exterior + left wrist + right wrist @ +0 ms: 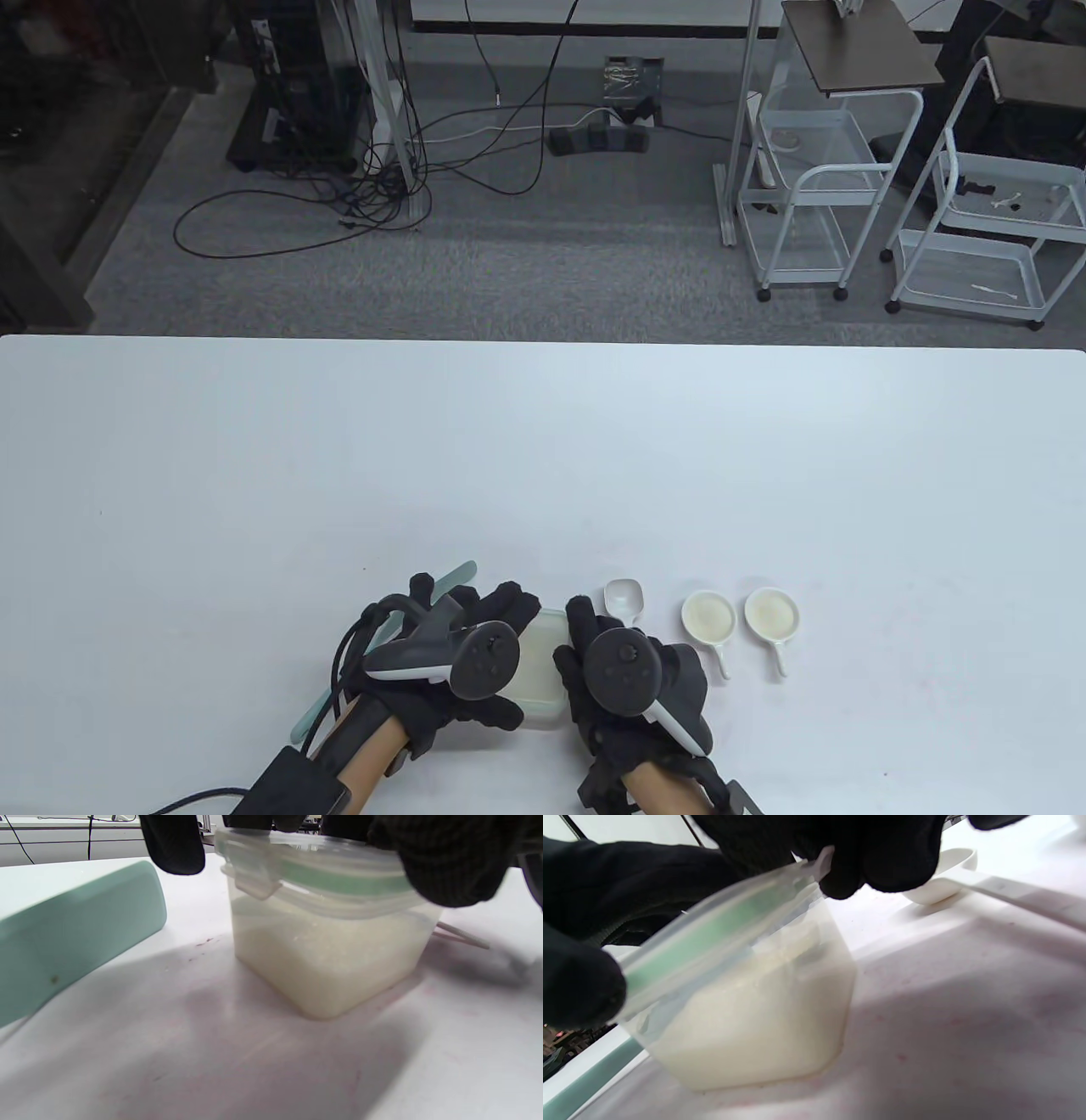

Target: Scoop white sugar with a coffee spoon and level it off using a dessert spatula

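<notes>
A clear square container of white sugar [536,671] stands near the table's front edge between my hands. It carries a clear lid with a green seal [322,870]. My left hand [501,620] holds the container at its left side, fingers [449,866] lying over the lid rim. My right hand [585,624] pinches the lid's tab with its fingertips [882,861] at the right side; the lid [712,929] looks tilted in the right wrist view. The mint green dessert spatula [454,581] lies on the table under my left hand. The white coffee spoon [624,597] lies just beyond my right hand.
Two small white dishes with handles [708,617] [772,613] sit to the right of the spoon. The white table [543,467] stretches far behind and to both sides. Carts and cables stand on the floor beyond the table.
</notes>
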`<state>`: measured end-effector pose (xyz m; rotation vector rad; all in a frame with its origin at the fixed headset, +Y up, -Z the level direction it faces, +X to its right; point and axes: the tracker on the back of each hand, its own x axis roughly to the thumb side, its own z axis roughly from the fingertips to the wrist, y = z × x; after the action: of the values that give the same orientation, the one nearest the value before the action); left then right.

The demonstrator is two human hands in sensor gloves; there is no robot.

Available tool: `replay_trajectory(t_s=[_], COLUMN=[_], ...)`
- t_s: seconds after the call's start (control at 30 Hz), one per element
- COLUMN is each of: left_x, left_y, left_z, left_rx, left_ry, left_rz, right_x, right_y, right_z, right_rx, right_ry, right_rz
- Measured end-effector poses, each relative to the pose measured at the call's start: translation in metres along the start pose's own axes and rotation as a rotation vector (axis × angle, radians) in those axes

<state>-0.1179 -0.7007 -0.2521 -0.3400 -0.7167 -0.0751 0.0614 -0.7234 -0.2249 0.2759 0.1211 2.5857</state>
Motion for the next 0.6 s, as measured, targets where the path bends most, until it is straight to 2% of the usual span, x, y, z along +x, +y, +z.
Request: replay_trajectory(t_s=[0.17, 0.27, 0.33, 0.4, 0.5, 0.6], left_x=[-0.001, -0.01, -0.022, -0.029, -0.036, -0.035], left_y=[-0.003, -0.004, -0.002, -0.001, -0.006, -0.007], left_z=[-0.001, 0.001, 0.004, 0.008, 0.01, 0.009], left_rx=[-0.012, -0.016, 0.022, 0.04, -0.029, -0.041], left_ry=[0.002, 0.0, 0.026, 0.054, 0.111, 0.139], left_rz=[0.035, 0.171, 0.28, 0.285, 0.206, 0.27], right_x=[0.0, 0.001, 0.001, 0.001, 0.001, 0.002], right_y=[0.0, 0.0, 0.0, 0.001, 0.001, 0.001], right_z=[0.0, 0.001, 0.001, 0.001, 0.001, 0.001], right_rx=[0.005, 0.006, 0.005, 0.003, 0.008, 0.01], right_ry=[0.008, 0.012, 0.012, 0.012, 0.013, 0.015], right_rz=[0.001, 0.005, 0.013, 0.016, 0.02, 0.031])
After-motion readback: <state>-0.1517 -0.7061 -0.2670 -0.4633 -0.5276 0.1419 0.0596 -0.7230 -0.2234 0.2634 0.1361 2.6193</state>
